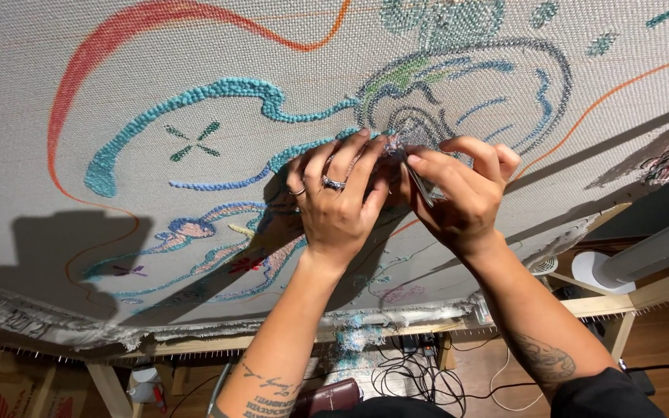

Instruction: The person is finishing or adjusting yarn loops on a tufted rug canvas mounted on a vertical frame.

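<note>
canvas (288,70): pale grey weave under my hands | loop line (218,91): turquoise tufted curve, left | outline (87,54): red fading to orange, far left | cross (193,142): dark green | swirl (466,85): grey-blue with green | frame (272,342): light wood, near

Your left hand (340,203) covers stitching beneath. Tool (420,186) in right hand (458,193) mostly hidden, kind unclear. Cloth (288,70) cut off top, sides.
</note>
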